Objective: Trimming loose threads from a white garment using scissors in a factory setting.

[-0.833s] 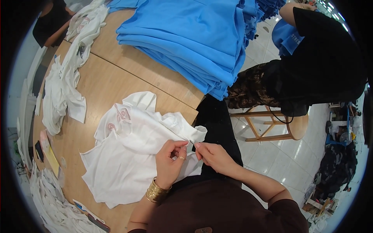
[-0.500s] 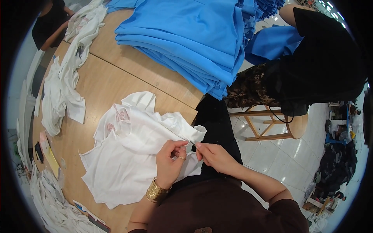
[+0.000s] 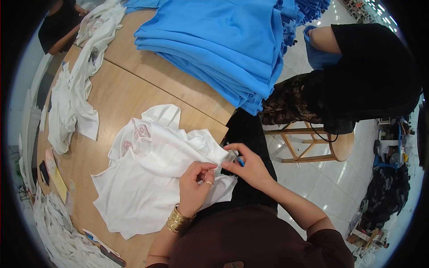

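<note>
Wooden desk (image 3: 134,85) with a pale, seamed top fills the left of the view, bordered on the right by a glossy tiled floor (image 3: 330,187). At the far edge lies a tall stack of folded blue garments (image 3: 223,40); a loose heap of white garments (image 3: 71,94) runs along the left side, and a flat yellow card (image 3: 56,174) lies near the left rim. Beside the desk, a second person in black (image 3: 357,76) sits on a wooden stool (image 3: 313,143), well apart from the work. A white shirt (image 3: 152,178), crumpled and bearing small pink prints, lies on the near part of the desk directly before the wearer. Left hand (image 3: 196,187), with a ring and gold bangles (image 3: 178,219) at the wrist, pinches the shirt's right-hand edge between its fingertips. Right hand (image 3: 248,167) meets it at the same edge, gripping the fabric together with a small blue tool (image 3: 240,161), its kind too small to tell.
</note>
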{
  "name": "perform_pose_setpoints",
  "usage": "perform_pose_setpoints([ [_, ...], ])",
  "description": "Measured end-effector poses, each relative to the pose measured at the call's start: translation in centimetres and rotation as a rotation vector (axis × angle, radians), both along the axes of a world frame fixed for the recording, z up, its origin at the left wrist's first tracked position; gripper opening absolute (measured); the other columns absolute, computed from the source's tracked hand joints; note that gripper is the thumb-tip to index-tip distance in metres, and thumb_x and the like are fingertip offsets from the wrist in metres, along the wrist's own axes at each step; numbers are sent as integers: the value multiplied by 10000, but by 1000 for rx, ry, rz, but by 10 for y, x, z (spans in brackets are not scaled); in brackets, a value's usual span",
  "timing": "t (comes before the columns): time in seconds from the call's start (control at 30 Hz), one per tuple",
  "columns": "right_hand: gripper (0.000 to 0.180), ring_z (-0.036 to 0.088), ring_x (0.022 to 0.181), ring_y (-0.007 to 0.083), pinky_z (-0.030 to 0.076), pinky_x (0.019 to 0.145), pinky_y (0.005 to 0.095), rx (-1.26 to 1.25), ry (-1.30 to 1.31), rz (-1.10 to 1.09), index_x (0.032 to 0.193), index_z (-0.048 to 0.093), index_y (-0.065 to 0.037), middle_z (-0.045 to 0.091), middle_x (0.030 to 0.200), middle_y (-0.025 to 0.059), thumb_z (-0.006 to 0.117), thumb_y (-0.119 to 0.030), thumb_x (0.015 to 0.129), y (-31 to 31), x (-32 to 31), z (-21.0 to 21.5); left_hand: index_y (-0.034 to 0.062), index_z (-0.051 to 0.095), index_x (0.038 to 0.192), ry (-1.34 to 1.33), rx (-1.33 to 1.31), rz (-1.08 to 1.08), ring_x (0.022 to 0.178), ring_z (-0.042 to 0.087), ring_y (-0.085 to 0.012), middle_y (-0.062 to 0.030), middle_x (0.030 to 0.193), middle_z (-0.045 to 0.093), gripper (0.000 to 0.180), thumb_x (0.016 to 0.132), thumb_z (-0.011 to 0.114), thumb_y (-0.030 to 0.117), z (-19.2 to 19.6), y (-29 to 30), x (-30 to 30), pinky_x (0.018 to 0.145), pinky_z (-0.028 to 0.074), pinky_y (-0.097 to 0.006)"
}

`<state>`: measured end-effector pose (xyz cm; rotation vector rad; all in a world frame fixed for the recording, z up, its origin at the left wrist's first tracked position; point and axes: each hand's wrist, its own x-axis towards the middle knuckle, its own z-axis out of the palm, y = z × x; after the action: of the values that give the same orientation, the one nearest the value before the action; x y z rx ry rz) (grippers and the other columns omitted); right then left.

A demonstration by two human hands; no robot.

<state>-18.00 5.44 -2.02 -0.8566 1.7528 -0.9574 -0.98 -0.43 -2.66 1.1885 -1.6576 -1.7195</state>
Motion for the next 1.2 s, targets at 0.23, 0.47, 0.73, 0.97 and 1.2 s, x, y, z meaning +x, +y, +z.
perform_pose_setpoints([
  [0.23,282,566,634,238,440,571,342,-119,182,372,965,578,-47,581,704,112,670,-266,812,-9,-10,21,38,656,923,-218,-122,-84,546,474,-88,-25,627,527,122,811,671,83,14,-11,-2,514,399,-243],
  [0.47,176,580,557,311,430,476,351,-299,556,369,859,556,-69,583,636,103,666,-196,808,-19,-31,18,28,643,903,-203,-259,-112,523,467,-123,-49,633,532,85,823,643,57,26,-22,2,503,394,-256],
  [0.73,216,566,537,221,428,522,331,-199,409,242,978,558,-73,578,652,73,650,-209,837,-12,-18,17,1,598,907,-184,-216,-133,621,495,-78,-29,745,582,66,854,611,37,25,-24,1,576,416,-222],
  [0.97,334,416,425,72,354,422,226,98,-285,256,1009,553,-65,468,560,11,370,-344,996,3,0,38,-22,606,965,-179,-116,-115,683,542,-68,-37,782,618,107,879,582,38,23,-25,1,636,450,-214],
  [1.2,489,386,361,86,336,356,211,181,-532,200,903,537,-25,438,517,19,246,-402,1010,0,4,26,0,628,983,-127,-94,-84,642,557,-92,-55,760,630,139,856,610,54,20,-28,-1,606,458,-231],
])
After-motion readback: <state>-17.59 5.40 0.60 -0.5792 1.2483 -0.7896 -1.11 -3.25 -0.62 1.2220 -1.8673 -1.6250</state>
